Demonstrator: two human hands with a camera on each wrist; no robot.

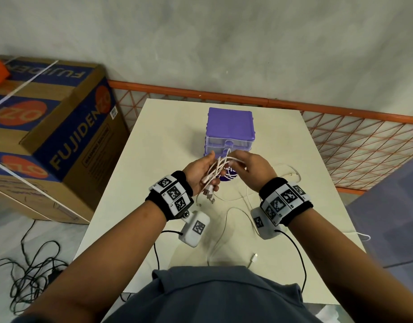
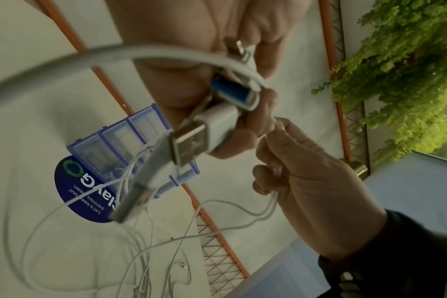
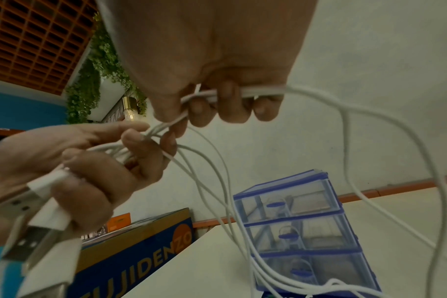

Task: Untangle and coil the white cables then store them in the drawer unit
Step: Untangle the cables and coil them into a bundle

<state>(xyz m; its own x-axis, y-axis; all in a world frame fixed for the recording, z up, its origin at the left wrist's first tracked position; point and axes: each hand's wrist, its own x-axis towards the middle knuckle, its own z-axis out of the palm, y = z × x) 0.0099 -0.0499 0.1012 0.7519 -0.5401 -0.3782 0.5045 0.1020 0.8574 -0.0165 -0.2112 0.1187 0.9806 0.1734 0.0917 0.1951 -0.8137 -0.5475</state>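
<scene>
In front of the drawer unit point(image 1: 230, 131), left hand point(image 1: 199, 176) grips the white cables point(image 1: 216, 170) plug-ends down; right hand point(image 1: 252, 170) fingers pinch strands above.

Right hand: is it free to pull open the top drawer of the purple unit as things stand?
Probably not yet. The right hand grips white cables shared with the left hand. The top drawer itself looks unobstructed, just beyond the hands.

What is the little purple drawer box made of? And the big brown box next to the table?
The drawer unit looks like plastic: glossy purple top, see-through drawer fronts. The big box looks like cardboard: matte brown sides with printed lettering and folded edges.
</scene>
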